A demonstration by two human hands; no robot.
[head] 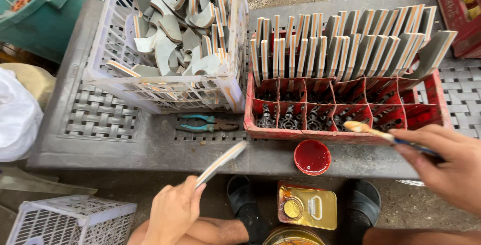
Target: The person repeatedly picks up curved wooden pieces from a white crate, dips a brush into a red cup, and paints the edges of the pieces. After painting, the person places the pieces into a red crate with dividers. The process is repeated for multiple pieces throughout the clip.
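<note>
Nearest, at the bottom edge: knees, two black sandals (244, 200), a gold tin (306, 206) flat on the floor between them, a second round tin just below it. White basket (70, 220) at bottom left, on the floor.

Left hand (173, 214) closed on the lower end of a sole piece (220, 163), held edge-up and tilted, tip just over the bench's near edge. Right hand (451, 167) pinched shut on a brush (381, 134), bristles poised over the near wall of the red crate (345, 136). Hands well apart, open floor between.

Red lid (312, 157) with glue on the bench (150, 147) just in front of the crate, close to the front edge. Teal-handled pliers (208, 124) left of the crate, in the narrow strip before the white crate (165, 92).

Grey plastic bench, woven-pattern panels, bare at near left.

Farther back: more sole pieces standing in rows across the red crate's dividers; white crate heaped with curved grey pieces. Beyond, concrete ground, green bin (45, 9) far left, white bag (17, 114) at left edge, another red crate at far right.
</note>
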